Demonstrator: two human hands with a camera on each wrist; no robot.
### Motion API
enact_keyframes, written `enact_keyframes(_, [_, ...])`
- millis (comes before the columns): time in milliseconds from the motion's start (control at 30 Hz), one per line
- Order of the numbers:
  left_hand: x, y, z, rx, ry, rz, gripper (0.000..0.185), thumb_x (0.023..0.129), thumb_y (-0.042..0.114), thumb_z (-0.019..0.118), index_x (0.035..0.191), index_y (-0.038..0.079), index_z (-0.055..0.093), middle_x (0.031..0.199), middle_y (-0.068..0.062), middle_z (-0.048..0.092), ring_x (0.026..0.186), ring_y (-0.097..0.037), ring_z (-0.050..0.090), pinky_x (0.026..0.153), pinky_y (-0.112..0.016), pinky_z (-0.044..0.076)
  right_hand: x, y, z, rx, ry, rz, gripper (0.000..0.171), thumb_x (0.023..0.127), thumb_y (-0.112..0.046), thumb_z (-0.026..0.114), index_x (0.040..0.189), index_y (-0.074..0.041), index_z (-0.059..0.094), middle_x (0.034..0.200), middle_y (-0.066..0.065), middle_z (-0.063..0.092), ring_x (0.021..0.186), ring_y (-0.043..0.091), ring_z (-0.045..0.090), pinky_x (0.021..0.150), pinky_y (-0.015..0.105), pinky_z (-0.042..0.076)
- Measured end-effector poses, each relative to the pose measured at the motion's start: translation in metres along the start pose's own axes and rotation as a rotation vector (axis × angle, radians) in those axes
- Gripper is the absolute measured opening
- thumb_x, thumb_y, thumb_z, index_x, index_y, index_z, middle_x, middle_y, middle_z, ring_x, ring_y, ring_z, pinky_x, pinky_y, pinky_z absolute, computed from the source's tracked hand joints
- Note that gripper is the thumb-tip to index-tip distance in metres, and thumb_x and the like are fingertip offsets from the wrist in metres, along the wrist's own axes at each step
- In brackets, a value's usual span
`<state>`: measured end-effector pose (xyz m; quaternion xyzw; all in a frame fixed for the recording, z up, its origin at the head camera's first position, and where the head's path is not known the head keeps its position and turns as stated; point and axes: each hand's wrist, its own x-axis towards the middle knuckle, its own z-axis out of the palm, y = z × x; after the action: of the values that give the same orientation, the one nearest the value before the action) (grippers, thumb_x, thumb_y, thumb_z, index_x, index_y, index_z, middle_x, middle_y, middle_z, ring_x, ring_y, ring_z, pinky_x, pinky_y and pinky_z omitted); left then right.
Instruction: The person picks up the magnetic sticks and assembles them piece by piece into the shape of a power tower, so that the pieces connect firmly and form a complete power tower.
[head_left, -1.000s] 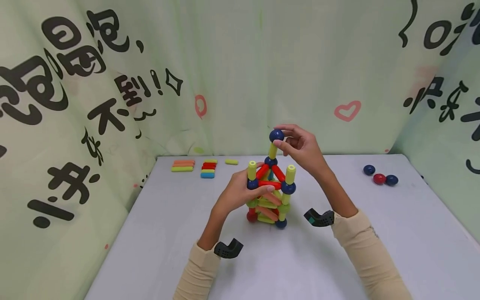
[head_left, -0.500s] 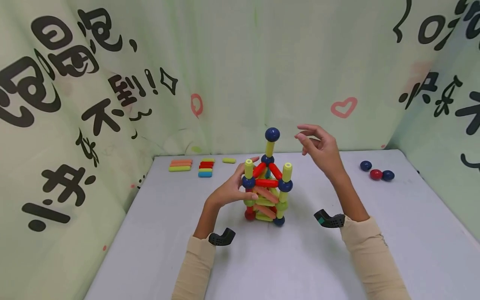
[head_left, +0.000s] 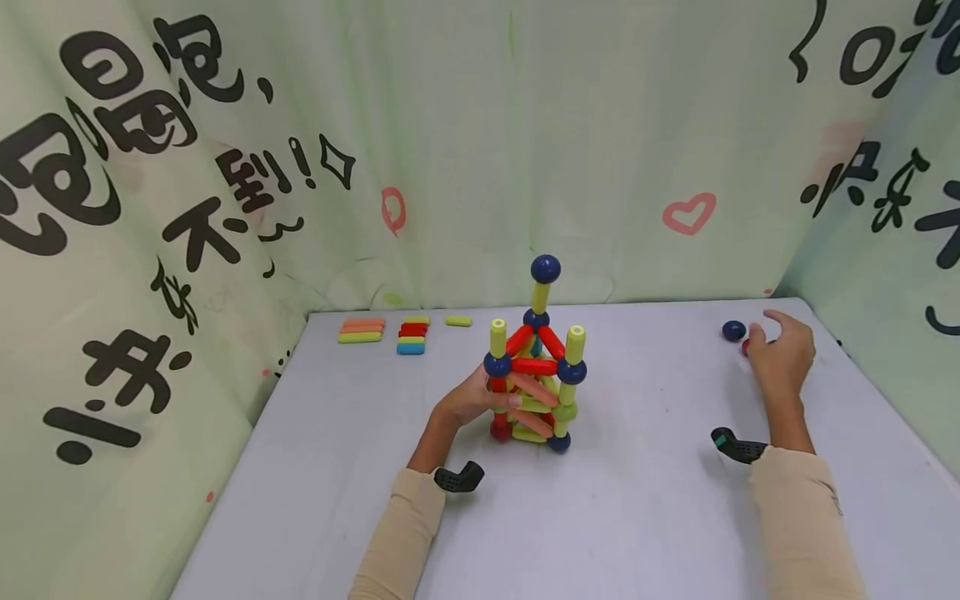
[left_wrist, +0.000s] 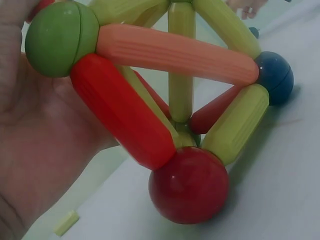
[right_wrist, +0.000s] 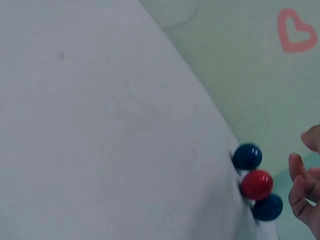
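A tower of magnetic rods and balls (head_left: 534, 367) stands upright on the table, topped by a blue ball (head_left: 545, 269) on a yellow-green rod. My left hand (head_left: 474, 398) holds its left side, thumb across the front, fingers mostly hidden behind. The left wrist view has the palm beside a green ball (left_wrist: 60, 40) and a red rod (left_wrist: 122, 110). At the table's right, my right hand (head_left: 783, 354) hovers with parted, bent fingers and holds nothing. Beside it in the right wrist view lie a blue ball (right_wrist: 248, 156), a red ball (right_wrist: 257, 184) and another blue ball (right_wrist: 268, 207).
Back left on the table (head_left: 337, 467) lie a group of orange and yellow-green rods (head_left: 361, 331), a stack of coloured rods (head_left: 412, 336) and a single yellow-green rod (head_left: 458, 321). A curtain (head_left: 465, 125) with printed writing hangs behind the table and along both sides.
My right hand let go of the tower's top blue ball and moved right to the loose balls. My left hand slid lower on the tower, which stays standing.
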<state>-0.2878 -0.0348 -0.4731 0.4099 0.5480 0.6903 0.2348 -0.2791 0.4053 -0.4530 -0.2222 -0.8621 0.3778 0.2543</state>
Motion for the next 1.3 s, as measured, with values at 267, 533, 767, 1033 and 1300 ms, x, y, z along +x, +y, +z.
enact_keyframes(267, [0.005, 0.004, 0.005, 0.116, 0.008, 0.04, 0.072, 0.087, 0.035, 0.074, 0.14, 0.0, 0.042, 0.106, 0.008, 0.074, 0.125, -0.028, 0.056, 0.111, -0.046, 0.036, 0.018, 0.037, -0.023, -0.301, -0.405, 0.031, 0.074, 0.099, -0.047, 0.047, 0.152, -0.001, 0.023, 0.151, 0.041, 0.011, 0.139, 0.059, 0.015, 0.105, 0.074, 0.025])
enact_keyframes(533, [0.007, 0.019, 0.014, 0.198, -0.012, 0.094, 0.044, 0.09, -0.001, 0.065, 0.13, -0.008, 0.048, 0.1, 0.012, 0.076, 0.126, -0.037, 0.054, 0.112, -0.045, 0.035, 0.015, 0.049, -0.018, -0.359, -0.419, -0.028, 0.069, 0.097, -0.042, 0.054, 0.137, 0.012, 0.039, 0.127, 0.043, 0.038, 0.11, 0.055, 0.039, 0.086, 0.065, 0.042])
enact_keyframes(767, [0.009, 0.034, 0.028, 0.232, -0.012, 0.159, 0.04, 0.088, -0.008, 0.063, 0.124, -0.015, 0.047, 0.099, -0.03, 0.067, 0.11, -0.021, 0.067, 0.109, -0.05, 0.038, 0.003, 0.047, -0.006, -0.34, -0.403, -0.016, 0.074, 0.095, -0.046, 0.056, 0.135, 0.014, 0.04, 0.126, 0.042, 0.038, 0.113, 0.055, 0.037, 0.09, 0.065, 0.043])
enact_keyframes(1033, [0.012, 0.037, 0.035, 0.241, 0.029, 0.182, 0.044, 0.083, -0.019, 0.061, 0.124, -0.015, 0.046, 0.098, -0.04, 0.061, 0.111, -0.058, 0.054, 0.108, -0.062, 0.033, -0.017, 0.029, 0.003, -0.343, -0.426, -0.083, 0.07, 0.094, -0.047, 0.058, 0.128, 0.013, 0.047, 0.123, 0.04, 0.04, 0.106, 0.052, 0.041, 0.084, 0.062, 0.044])
enact_keyframes(1300, [0.007, 0.019, 0.021, 0.185, -0.054, 0.1, 0.064, 0.09, 0.025, 0.071, 0.14, 0.0, 0.038, 0.11, -0.03, 0.066, 0.122, -0.041, 0.057, 0.113, -0.047, 0.034, -0.053, 0.002, 0.021, -0.321, -0.512, -0.182, 0.07, 0.093, -0.05, 0.06, 0.122, 0.013, 0.054, 0.128, 0.04, 0.038, 0.11, 0.054, 0.041, 0.09, 0.067, 0.042])
